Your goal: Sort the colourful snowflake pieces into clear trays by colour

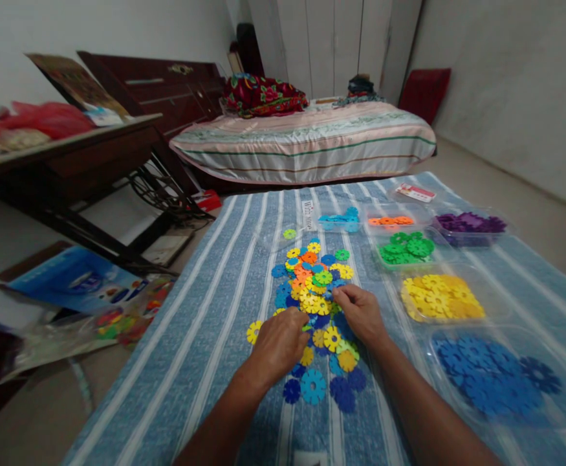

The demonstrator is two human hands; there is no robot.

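Note:
A heap of mixed plastic snowflake discs (312,285) in blue, yellow, orange and green lies on a blue striped cloth (205,310). My left hand (279,343) rests knuckles up on the heap's near left side, fingers curled down onto the discs. My right hand (360,312) sits on the heap's right side, fingers bent and pinched among the pieces. What either hand grips is hidden under the fingers. A light blue disc (313,386) and dark blue discs (345,391) lie just in front of my wrists.
Clear trays to the right hold sorted discs: dark blue (491,378), yellow (440,298), green (403,249), purple (469,224), orange (389,221), light blue (341,219). A bed (306,139) stands beyond, a dark wooden table (69,155) at left, and packaging (83,285) lies on the floor.

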